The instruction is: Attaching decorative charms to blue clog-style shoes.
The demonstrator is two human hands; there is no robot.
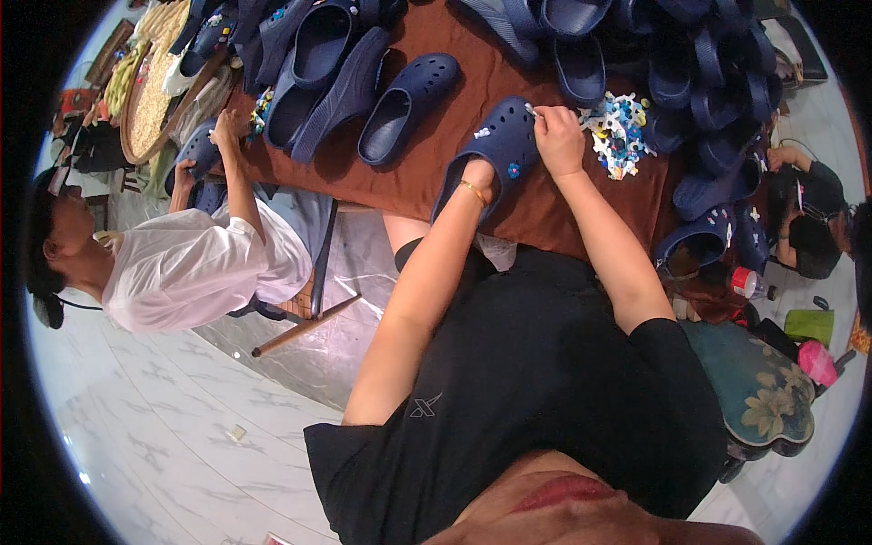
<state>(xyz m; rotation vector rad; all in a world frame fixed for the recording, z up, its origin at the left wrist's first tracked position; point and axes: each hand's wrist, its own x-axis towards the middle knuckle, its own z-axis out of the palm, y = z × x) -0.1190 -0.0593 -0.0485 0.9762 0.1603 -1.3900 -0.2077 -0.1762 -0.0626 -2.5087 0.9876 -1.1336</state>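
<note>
A dark blue clog (509,127) with round vent holes lies toe-away on the brown cloth in front of me. My left hand (480,174) is pushed into its foot opening; the fingers are hidden under the upper. With thumb and finger, my right hand (559,141) pinches a small white charm (530,109) at the right side of the toe. Two charms sit on the clog's upper: a whitish one (482,133) on the left and a blue flower-like one (514,170) near the opening. Right of my right hand is a pile of small colourful charms (622,136).
Another blue clog (409,109) lies to the left, and more clogs (718,82) are heaped behind and at the right. A person in white (200,254) at the left handles a clog. The brown cloth (354,182) ends close to my body. A patterned stool (758,381) stands at right.
</note>
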